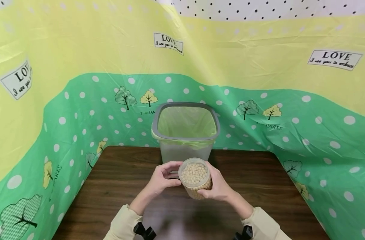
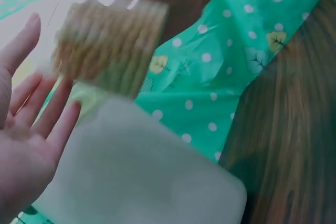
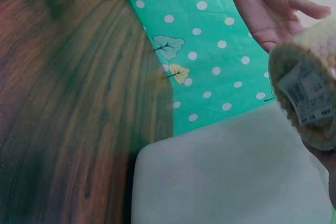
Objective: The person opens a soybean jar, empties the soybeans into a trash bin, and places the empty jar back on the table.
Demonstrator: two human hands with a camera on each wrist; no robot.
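Note:
A clear jar full of pale round beans (image 1: 195,178) is held up above the table, tilted, in front of a bin. My right hand (image 1: 217,185) grips it from the right side, thumb across the front. On the other side is my left hand (image 1: 163,177), its fingers spread close to the rim. In the left wrist view that hand (image 2: 31,145) has fairly straight fingers beside the blurred jar (image 2: 107,45); whether they touch it I cannot tell. The right wrist view shows a white printed label (image 3: 308,94) on the jar's base. Whether a clear lid covers the top is unclear.
Behind the jar stands a pale bin (image 1: 185,151) with a grey rim and a green liner, at the far edge of the dark wooden table (image 1: 125,186). A green and yellow patterned sheet (image 1: 89,110) hangs around the back and sides.

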